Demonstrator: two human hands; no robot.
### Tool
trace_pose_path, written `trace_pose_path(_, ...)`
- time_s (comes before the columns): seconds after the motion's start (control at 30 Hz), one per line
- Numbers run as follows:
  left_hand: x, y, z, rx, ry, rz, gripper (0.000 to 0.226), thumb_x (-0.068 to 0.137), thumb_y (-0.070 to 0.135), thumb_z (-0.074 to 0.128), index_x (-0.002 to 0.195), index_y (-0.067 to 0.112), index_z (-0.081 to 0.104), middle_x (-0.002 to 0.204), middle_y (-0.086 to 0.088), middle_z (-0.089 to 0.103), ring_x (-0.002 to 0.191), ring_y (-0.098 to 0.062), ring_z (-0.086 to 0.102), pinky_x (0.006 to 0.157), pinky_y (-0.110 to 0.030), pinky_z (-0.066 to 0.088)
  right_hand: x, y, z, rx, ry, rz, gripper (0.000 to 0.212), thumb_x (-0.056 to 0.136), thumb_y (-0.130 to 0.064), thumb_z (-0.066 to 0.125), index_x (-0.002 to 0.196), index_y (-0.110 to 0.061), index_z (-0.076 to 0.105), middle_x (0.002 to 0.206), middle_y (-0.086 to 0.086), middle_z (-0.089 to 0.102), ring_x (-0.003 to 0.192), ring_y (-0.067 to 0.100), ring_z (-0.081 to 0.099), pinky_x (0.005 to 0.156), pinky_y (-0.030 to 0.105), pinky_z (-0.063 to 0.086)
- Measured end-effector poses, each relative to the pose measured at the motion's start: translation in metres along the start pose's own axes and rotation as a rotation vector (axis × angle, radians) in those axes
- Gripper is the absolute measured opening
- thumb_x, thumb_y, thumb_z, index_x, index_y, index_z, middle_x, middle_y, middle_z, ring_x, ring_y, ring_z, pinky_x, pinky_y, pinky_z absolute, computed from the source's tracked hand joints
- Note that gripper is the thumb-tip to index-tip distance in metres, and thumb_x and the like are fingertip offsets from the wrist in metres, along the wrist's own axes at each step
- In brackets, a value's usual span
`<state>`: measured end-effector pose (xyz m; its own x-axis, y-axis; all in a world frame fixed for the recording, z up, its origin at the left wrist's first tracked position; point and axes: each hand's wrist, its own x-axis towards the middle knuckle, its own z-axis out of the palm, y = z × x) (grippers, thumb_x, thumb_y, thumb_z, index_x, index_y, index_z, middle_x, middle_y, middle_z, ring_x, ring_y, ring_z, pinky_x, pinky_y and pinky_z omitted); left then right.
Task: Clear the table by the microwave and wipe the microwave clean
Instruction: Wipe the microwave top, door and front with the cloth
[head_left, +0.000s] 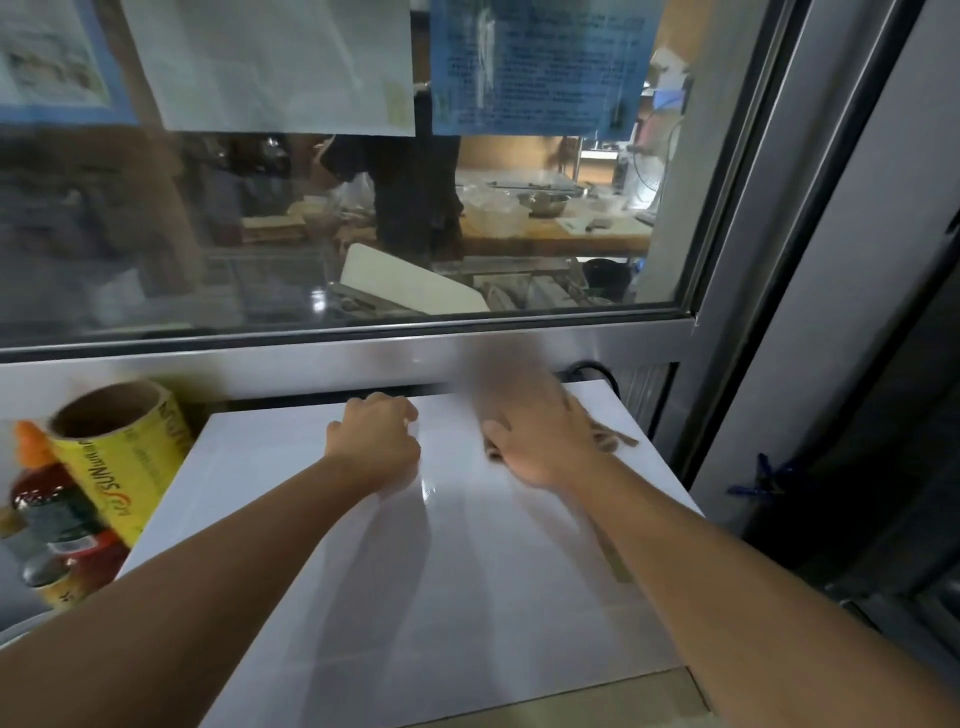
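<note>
The white top of the microwave (415, 571) fills the middle of the view. My right hand (540, 447) presses a brownish cloth (610, 439) onto the top near its far right corner; the hand is blurred by motion and most of the cloth is hidden under it. My left hand (376, 441) rests on the microwave top near its far edge, fingers curled under, holding nothing I can see.
Left of the microwave stand a yellow roll of cling film (119, 457) and several sauce bottles (52, 519). A glass window (363, 218) with taped papers rises right behind it. A black cable (592, 370) runs at the far right corner. A metal door frame (779, 260) stands to the right.
</note>
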<state>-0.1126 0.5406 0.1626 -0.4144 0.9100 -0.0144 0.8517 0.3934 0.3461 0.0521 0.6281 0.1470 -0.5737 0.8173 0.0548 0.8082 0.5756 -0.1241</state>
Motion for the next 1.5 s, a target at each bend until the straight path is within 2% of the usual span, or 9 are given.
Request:
trace_pose_path(0.07,0.004,0.003,0.002,-0.013,0.004,0.006,0.05,0.082,0.01,0.055,0.13,0.021,0.05,0.138,-0.001,0.043,0.128,-0.025,0.035,0.099,-0.038,0.034,0.004,0.031,0.002,-0.071,0.023,0.094,0.061,0.089,-0.051,0.014,0.146,-0.03,0.016,0.156,0.006,0.016,0.144,0.028,0.005,0.117,0.048,0.005)
trace_pose_path(0.17,0.008,0.007,0.006,-0.018,0.02,0.004,0.05,0.083,0.011,0.055,0.131,0.023,0.05,0.14,0.0,0.041,0.129,-0.025,0.033,0.099,-0.038,0.033,0.002,0.037,-0.001,-0.105,0.015,0.195,0.058,0.091,-0.049,0.022,0.144,-0.028,0.017,0.155,0.01,0.015,0.142,0.034,0.008,0.117,0.05,0.003)
trace_pose_path(0.37,0.014,0.004,0.006,-0.106,0.033,-0.034,0.056,0.08,0.008,0.058,0.134,0.015,0.043,0.135,-0.006,0.047,0.126,-0.028,0.038,0.102,-0.041,0.039,0.013,-0.04,0.0,0.0,0.018,-0.107,0.047,0.096,-0.041,0.032,0.142,-0.033,0.028,0.154,0.008,0.018,0.143,0.032,0.005,0.117,0.048,0.0)
trace_pose_path(0.5,0.015,0.007,0.005,-0.108,0.013,-0.022,0.053,0.084,0.009,0.057,0.134,0.015,0.043,0.137,-0.007,0.044,0.128,-0.028,0.035,0.104,-0.041,0.035,0.015,-0.028,-0.001,0.049,0.015,-0.147,0.048,0.096,-0.044,0.033,0.143,-0.036,0.026,0.153,0.002,0.02,0.144,0.027,0.005,0.117,0.045,0.007)
trace_pose_path(0.67,0.016,0.031,0.014,-0.073,0.015,0.042,0.05,0.083,0.007,0.054,0.131,0.021,0.049,0.138,-0.001,0.042,0.128,-0.026,0.032,0.098,-0.037,0.032,0.006,0.03,-0.007,0.005,0.055,0.019,0.049,0.096,-0.045,0.028,0.144,-0.033,0.024,0.152,0.004,0.021,0.142,0.026,0.009,0.115,0.044,0.011)
trace_pose_path(0.77,0.014,0.053,0.021,-0.075,0.006,0.109,0.05,0.084,0.008,0.051,0.132,0.023,0.048,0.142,0.001,0.039,0.131,-0.024,0.029,0.099,-0.036,0.03,-0.003,0.056,-0.006,-0.038,0.108,0.171,0.049,0.095,-0.045,0.032,0.142,-0.03,0.024,0.147,0.009,0.022,0.136,0.03,0.021,0.112,0.045,0.02)
trace_pose_path(0.9,0.011,0.07,0.03,-0.057,-0.002,0.14,0.049,0.087,0.018,0.05,0.134,0.027,0.046,0.142,0.003,0.038,0.13,-0.024,0.027,0.1,-0.037,0.029,-0.002,0.071,-0.012,0.13,0.047,0.348,0.046,0.096,-0.043,0.033,0.14,-0.029,0.024,0.139,0.014,0.026,0.121,0.035,0.042,0.096,0.042,0.036)
trace_pose_path(1.17,0.005,0.071,0.038,0.02,0.013,0.153,0.045,0.091,0.024,0.042,0.135,0.03,0.042,0.143,0.005,0.038,0.133,-0.024,0.026,0.103,-0.044,0.027,0.007,0.097,-0.008,0.502,0.035,0.282,0.049,0.097,-0.034,0.042,0.143,-0.028,0.029,0.132,0.014,0.038,0.102,0.029,0.052,0.085,0.029,0.04)
trace_pose_path(1.5,-0.019,0.09,0.035,0.093,-0.005,0.219,0.041,0.092,0.027,0.042,0.133,0.029,0.046,0.142,0.005,0.041,0.132,-0.024,0.03,0.103,-0.043,0.029,-0.106,0.095,-0.016,0.467,-0.057,0.23,0.057,0.1,-0.033,0.036,0.15,-0.031,0.01,0.145,0.01,0.035,0.124,0.027,0.045,0.097,0.034,0.036)
